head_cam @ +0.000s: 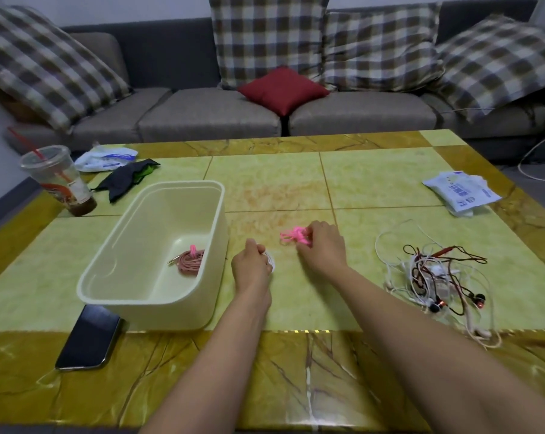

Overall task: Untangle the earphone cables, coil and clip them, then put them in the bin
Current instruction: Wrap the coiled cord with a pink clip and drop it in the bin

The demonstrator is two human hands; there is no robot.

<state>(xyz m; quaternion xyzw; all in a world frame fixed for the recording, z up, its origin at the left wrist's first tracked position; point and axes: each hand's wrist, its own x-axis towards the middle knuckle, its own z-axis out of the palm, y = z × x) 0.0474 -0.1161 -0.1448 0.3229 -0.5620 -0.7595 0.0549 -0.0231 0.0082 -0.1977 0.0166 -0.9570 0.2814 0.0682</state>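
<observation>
The left hand [252, 266] is curled closed around a small white cable coil [271, 261], only an edge of which shows past the fingers, held just above the table [374, 183] beside the bin's right wall. The right hand [322, 245] has its fingertips pinched on a loose bunch of pink clips [294, 235] lying on the table just beyond the left hand; how many it has hold of cannot be told. The cream bin [158, 311] stands left of both hands, its long axis running from the near edge away and slightly to the right. Inside it, against the right wall, lies a pink earphone coil [189, 263] with a pink clip [193, 248] standing up from its far side and its metal plug end pointing left. Well to the right sits the tangle of cables [434, 274], white and dark red wires knotted together, its earbuds at the near side. A dark phone [89, 338] lies face up just in front of the bin. A plastic cup [56, 177] at far left bears a red and orange print, and a white packet [462, 192] at far right carries blue lettering; neither can be read.
</observation>
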